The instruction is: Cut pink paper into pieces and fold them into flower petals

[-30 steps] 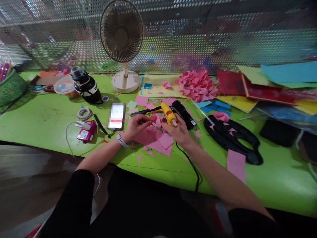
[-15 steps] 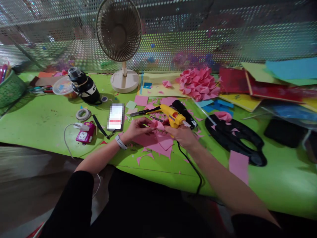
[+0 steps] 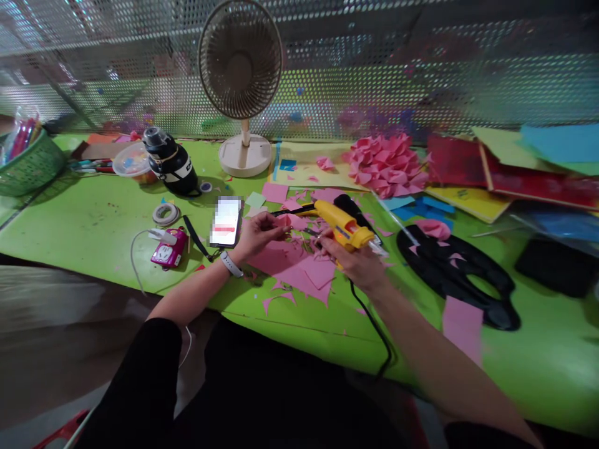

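My left hand (image 3: 259, 237), with a white band on its wrist, pinches a curled piece of pink paper (image 3: 294, 222) at its fingertips. My right hand (image 3: 355, 259) is wrapped round a yellow glue gun (image 3: 340, 223), whose black cord hangs down over the table's front edge. A gap separates the two hands. Below them lie pink paper sheets (image 3: 285, 265) and many small offcuts. Partly hidden behind the glue gun is a black object (image 3: 353, 209). A phone (image 3: 225, 221) rests left of my left hand.
A fan (image 3: 246, 156) stands at the back, beside a black bottle (image 3: 175, 165). Farther right are a heap of folded pink paper pieces (image 3: 388, 165) and a black palette (image 3: 430, 262). Tape (image 3: 166, 214), a purple socket block (image 3: 169, 249) and a green basket (image 3: 35, 171) are left.
My right hand has drawn the glue gun rightward, away from the pink paper in my left hand. The whole view has shifted slightly, so the table's things appear farther right.
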